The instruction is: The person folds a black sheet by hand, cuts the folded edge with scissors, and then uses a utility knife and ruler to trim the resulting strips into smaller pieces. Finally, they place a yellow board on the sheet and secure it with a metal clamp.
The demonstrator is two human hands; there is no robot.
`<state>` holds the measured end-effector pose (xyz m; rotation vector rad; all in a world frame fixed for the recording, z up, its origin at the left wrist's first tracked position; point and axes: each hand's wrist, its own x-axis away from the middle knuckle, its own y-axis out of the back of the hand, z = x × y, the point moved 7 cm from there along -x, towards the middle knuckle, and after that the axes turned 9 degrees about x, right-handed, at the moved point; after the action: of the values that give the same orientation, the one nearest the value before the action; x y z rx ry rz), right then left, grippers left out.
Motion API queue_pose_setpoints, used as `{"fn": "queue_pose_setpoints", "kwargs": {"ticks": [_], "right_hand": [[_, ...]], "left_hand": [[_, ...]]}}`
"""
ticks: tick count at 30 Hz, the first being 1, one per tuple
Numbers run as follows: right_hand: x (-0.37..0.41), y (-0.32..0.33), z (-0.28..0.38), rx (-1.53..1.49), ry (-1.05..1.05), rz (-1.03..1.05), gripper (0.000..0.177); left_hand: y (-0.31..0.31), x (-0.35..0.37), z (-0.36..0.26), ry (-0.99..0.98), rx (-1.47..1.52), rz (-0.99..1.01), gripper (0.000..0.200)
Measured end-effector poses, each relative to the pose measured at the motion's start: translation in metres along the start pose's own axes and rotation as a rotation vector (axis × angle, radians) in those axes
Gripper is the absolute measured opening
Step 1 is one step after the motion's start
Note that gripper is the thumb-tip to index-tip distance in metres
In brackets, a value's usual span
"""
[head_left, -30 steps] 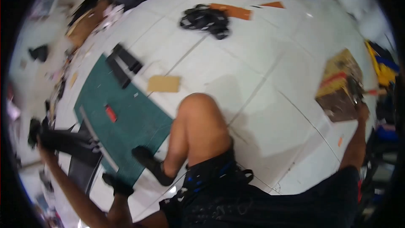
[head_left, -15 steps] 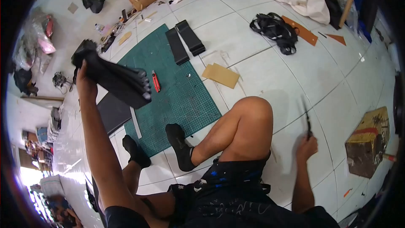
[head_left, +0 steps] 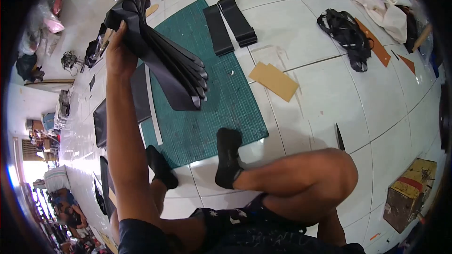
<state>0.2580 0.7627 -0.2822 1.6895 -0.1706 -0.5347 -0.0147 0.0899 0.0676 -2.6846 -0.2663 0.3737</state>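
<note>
My left hand (head_left: 121, 56) is closed around one end of a bundle of long black leather-like strips (head_left: 165, 63). Their free ends fan out over the green cutting mat (head_left: 230, 108). My right hand is hidden behind my bent knee, and only part of that forearm (head_left: 329, 230) shows. Just above the knee, a dark pointed blade (head_left: 339, 136) sticks up; its handle is out of sight. Two stacks of black strips, a left one (head_left: 218, 30) and a right one (head_left: 238, 21), lie at the mat's far right edge. A pale flat strip (head_left: 153, 108) lies along the mat's left side.
Tan rectangular pieces (head_left: 274, 81) lie on the tiles right of the mat. Farther off are a tangled black heap (head_left: 346, 37), an orange-brown piece (head_left: 376, 47) and white cloth (head_left: 376, 2). A worn box (head_left: 409, 195) stands at right. Black sheet material (head_left: 136, 94) lies left.
The view has shifted and my right knee has swung right and down, covering my right hand, which held the dark pointed tool. The strips have fanned wider; the red cutter on the mat no longer shows.
</note>
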Motion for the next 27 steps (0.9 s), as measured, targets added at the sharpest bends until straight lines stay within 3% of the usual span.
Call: {"fn": "queue_pose_setpoints", "kwargs": {"ticks": [2,3,6,7,13,15,16,18,20,21,24,27], "right_hand": [[0.005,0.001,0.005,-0.005,-0.006,0.002,0.044],[0.011,0.001,0.006,-0.002,-0.017,0.01,0.044],[0.033,0.011,-0.001,-0.013,-0.053,0.041,0.044],[0.038,0.013,-0.003,-0.016,-0.065,0.052,0.045],[0.016,-0.003,-0.014,-0.102,-0.124,0.062,0.046],[-0.004,-0.001,-0.009,-0.129,-0.113,0.034,0.046],[-0.011,0.02,0.009,-0.054,-0.031,-0.074,0.043],[-0.018,0.048,0.035,0.039,-0.018,-0.138,0.044],[-0.011,0.026,0.018,0.097,-0.117,-0.061,0.044],[-0.003,0.014,0.017,0.123,-0.169,-0.022,0.044],[0.01,0.013,0.047,-0.101,-0.33,-0.093,0.042],[-0.013,0.048,0.126,-0.794,-0.59,-0.004,0.043]], "left_hand": [[-0.001,-0.021,0.019,0.05,0.093,0.095,0.03],[-0.002,-0.03,0.026,0.031,0.122,0.008,0.028],[0.005,-0.075,0.038,0.051,0.167,0.076,0.028],[-0.007,-0.083,0.039,-0.004,0.134,-0.012,0.029],[-0.033,-0.151,0.024,0.228,0.26,0.602,0.034],[-0.039,-0.169,0.006,0.228,0.219,0.649,0.033],[-0.04,-0.176,-0.004,0.216,0.202,0.676,0.033],[-0.013,-0.196,-0.016,0.108,0.209,0.37,0.032],[0.03,-0.219,-0.011,0.186,0.194,0.533,0.031],[0.04,-0.219,-0.014,0.156,0.249,0.483,0.03],[0.054,-0.197,-0.026,0.15,0.219,0.463,0.033],[0.096,-0.185,-0.037,0.198,0.211,0.441,0.035]]}}
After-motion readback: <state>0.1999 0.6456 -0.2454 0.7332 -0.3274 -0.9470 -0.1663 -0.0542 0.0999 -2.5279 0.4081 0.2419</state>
